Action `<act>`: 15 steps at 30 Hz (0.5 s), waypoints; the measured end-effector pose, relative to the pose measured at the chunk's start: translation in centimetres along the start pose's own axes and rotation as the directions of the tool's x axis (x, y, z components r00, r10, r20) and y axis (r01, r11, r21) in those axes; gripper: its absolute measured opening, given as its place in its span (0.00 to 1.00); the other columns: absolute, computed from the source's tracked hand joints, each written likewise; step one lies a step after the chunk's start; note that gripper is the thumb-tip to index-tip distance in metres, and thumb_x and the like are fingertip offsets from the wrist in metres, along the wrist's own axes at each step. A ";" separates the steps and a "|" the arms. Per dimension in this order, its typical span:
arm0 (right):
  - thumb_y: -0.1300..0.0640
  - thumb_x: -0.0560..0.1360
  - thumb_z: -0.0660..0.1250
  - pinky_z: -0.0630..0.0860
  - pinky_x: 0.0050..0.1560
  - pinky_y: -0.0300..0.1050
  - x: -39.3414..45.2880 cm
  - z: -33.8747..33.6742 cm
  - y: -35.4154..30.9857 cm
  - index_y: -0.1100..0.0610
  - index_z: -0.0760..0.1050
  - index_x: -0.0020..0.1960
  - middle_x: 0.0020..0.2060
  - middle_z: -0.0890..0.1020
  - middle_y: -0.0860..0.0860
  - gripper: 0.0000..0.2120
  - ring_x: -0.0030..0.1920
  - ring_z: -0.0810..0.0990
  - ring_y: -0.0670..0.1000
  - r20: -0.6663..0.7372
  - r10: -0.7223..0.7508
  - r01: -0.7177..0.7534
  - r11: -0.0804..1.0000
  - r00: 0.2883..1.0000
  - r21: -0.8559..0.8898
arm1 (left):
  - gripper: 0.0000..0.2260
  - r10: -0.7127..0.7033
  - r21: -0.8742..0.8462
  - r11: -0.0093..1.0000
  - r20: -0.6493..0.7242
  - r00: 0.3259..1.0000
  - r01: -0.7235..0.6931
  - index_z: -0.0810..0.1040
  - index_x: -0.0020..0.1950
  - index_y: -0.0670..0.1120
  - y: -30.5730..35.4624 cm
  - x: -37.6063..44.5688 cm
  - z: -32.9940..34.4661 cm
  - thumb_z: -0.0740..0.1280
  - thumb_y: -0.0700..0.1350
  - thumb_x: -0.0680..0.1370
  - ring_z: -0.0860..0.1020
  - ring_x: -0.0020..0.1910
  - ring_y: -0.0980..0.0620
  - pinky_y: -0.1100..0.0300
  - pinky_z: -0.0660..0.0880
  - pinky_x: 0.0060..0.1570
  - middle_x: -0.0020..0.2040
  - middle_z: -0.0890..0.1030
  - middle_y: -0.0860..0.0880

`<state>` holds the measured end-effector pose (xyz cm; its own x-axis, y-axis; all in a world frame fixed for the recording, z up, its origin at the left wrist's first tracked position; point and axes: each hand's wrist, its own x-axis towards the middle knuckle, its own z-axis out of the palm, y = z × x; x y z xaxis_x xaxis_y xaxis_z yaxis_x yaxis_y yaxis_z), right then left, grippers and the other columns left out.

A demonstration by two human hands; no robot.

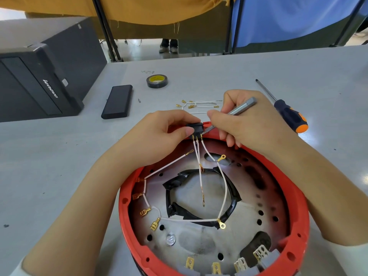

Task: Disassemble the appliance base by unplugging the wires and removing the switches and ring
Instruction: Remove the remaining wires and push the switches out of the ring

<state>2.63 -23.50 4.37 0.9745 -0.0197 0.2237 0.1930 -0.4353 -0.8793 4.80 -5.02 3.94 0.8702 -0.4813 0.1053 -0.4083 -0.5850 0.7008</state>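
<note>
1. A black rocker switch [195, 127] is sitting at the far rim of the red appliance base [298, 206], pinched between the thumb and fingers of the left hand [159, 134].
2. The right hand [245, 120] is gripping a grey precision screwdriver [237, 109] with fingers curled round its shaft, its tip touching the switch's side just right of the left thumb.
3. White wires [200, 156] are hanging from the switch terminals, just below the fingertips, into the base's metal plate [199, 242].
4. Loose white wires [201, 105] are lying just beyond the fingers on the grey table [59, 156].
5. An orange-and-black screwdriver [286, 110] is lying right of the right hand; a black tape roll [157, 81] and a black flat case [117, 101] are lying farther off, beyond the left hand.
</note>
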 end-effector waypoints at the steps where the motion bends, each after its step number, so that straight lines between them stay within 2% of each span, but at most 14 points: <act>1: 0.57 0.74 0.68 0.65 0.18 0.35 0.0 0.0 0.0 0.53 0.66 0.32 0.20 0.77 0.50 0.15 0.18 0.72 0.48 -0.002 -0.004 0.004 1.000 1.000 0.003 | 0.11 -0.001 -0.001 1.000 0.001 1.000 0.001 0.78 0.58 0.57 0.0 0.0 0.0 0.64 0.44 0.79 0.76 0.54 0.68 0.72 0.69 0.58 0.53 0.80 0.64; 4: 0.57 0.74 0.68 0.65 0.18 0.34 -0.1 0.0 0.1 0.54 0.66 0.32 0.21 0.77 0.51 0.15 0.18 0.73 0.48 -0.011 -0.016 0.016 1.000 1.000 0.018 | 0.11 -0.002 -0.002 1.000 0.003 1.000 0.002 0.78 0.59 0.56 0.0 0.0 0.1 0.64 0.44 0.79 0.76 0.55 0.67 0.69 0.69 0.60 0.54 0.80 0.63; 8: 0.57 0.75 0.67 0.65 0.18 0.35 -0.1 0.0 0.0 0.53 0.66 0.32 0.21 0.77 0.51 0.15 0.18 0.72 0.48 -0.005 -0.018 0.018 1.000 1.000 0.006 | 0.11 0.000 0.005 1.000 0.005 1.000 0.000 0.78 0.58 0.57 0.0 0.0 0.1 0.64 0.45 0.79 0.76 0.55 0.67 0.72 0.68 0.59 0.54 0.80 0.64; 15: 0.54 0.74 0.69 0.66 0.19 0.39 0.4 -0.2 0.2 0.55 0.67 0.33 0.22 0.79 0.52 0.16 0.18 0.72 0.48 0.060 0.026 -0.029 0.998 0.998 0.048 | 0.11 -0.005 -0.017 1.000 0.006 1.000 0.005 0.78 0.58 0.55 0.1 0.1 0.1 0.64 0.43 0.79 0.76 0.56 0.65 0.63 0.69 0.63 0.54 0.80 0.62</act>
<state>3.03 -23.82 4.39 0.9842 0.0228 0.1756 0.1705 -0.3907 -0.9046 4.82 -5.19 3.89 0.8706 -0.4821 0.0977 -0.3990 -0.5761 0.7133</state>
